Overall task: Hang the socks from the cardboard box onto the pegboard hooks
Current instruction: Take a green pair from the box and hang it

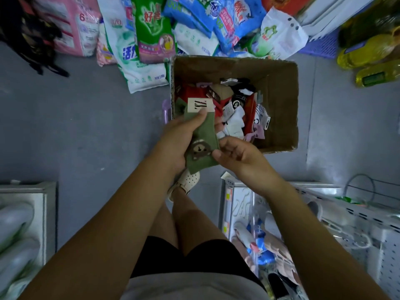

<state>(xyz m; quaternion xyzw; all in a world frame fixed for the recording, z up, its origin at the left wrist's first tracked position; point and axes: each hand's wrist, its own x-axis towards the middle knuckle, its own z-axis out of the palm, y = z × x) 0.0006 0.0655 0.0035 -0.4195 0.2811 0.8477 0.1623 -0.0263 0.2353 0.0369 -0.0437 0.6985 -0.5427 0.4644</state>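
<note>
Green fabric with a bear motif is gripped in the left hand [179,137], whose fingers are wrapped round the sock [204,131] just below its card label [200,105]. The right hand [238,154] is curled against the sock's right edge, though whether a pinch is made cannot be told. The sock is held over the near-left corner of the cardboard box [279,94], where a heap of tagged socks [233,113] is left. With 1 sock lifted and the heap untouched, the task is judged far from finished. Goods on the white pegboard rack [355,211] at lower right are too blurred to be named. Open grey floor [65,115] is left on the left. The box's far side is crowded by detergent bags [151,29], and the legs are flanked closely by rack edges.
</note>
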